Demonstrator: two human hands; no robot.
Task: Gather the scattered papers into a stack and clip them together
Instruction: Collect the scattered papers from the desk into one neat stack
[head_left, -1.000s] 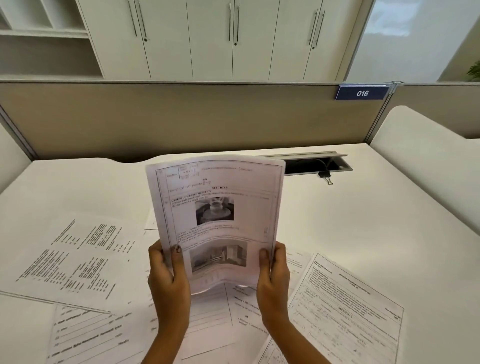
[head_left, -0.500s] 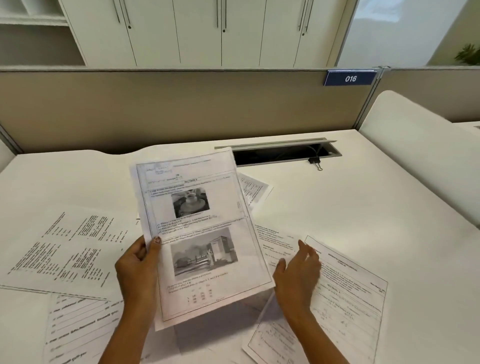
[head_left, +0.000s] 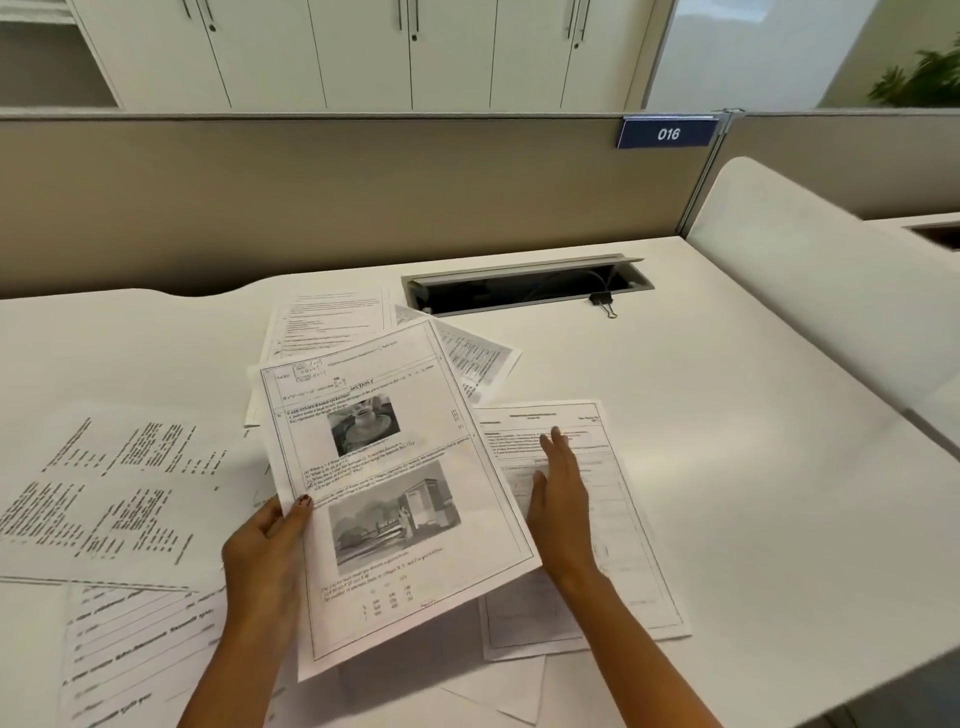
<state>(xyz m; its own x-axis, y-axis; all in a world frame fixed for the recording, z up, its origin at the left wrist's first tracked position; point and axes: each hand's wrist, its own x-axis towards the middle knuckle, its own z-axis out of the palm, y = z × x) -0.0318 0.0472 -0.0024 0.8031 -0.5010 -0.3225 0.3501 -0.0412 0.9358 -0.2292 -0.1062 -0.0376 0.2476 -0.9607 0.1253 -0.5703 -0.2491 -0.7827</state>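
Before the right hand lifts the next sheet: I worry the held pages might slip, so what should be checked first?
1. Left hand grips the held pages: ok, thumb on their left edge.
2. Right hand free: ok, fingers straight, flat on the form sheet.
3. Form sheet single: cannot tell, another edge shows beneath.
4. Binder clip in sight: ok, lying by the cable tray.
5. All papers gathered: not ok, the left sheet and far sheets lie loose.
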